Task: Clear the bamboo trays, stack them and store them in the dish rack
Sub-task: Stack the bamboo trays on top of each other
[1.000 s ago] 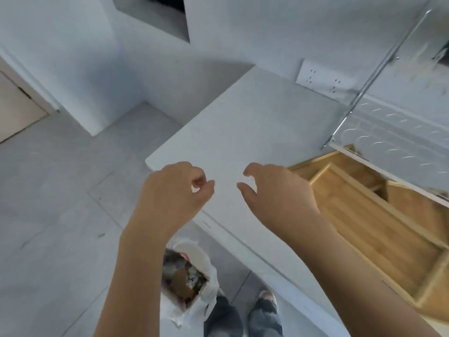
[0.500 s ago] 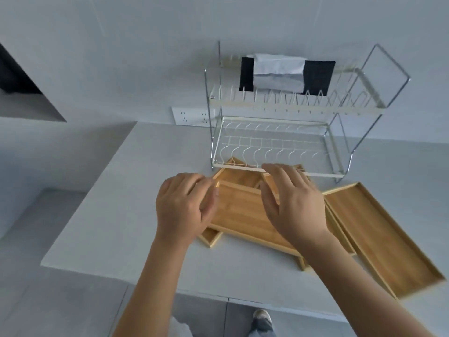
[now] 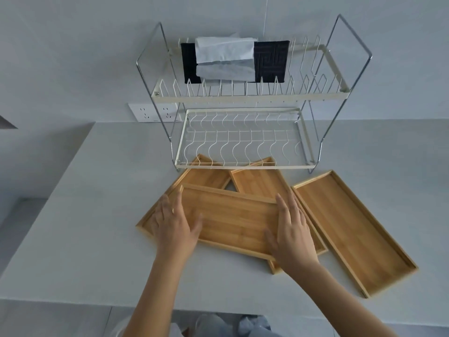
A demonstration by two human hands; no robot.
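Several empty bamboo trays lie on the white counter in front of the two-tier wire dish rack. The top tray lies crosswise over a left tray and a middle tray, whose far ends reach under the rack's lower tier. My left hand grips the top tray's left end and my right hand grips its right end, thumbs inside. A fourth tray lies apart at the right. The rack's lower tier holds nothing.
The rack's upper tier holds a black cloth with a white tissue pack on it. A wall socket sits behind the rack's left leg. The counter's front edge runs just below my forearms, with floor at the left.
The view swung from the floor and counter corner to the rack. Both hands moved apart from the middle of the top tray and now hold its two ends.
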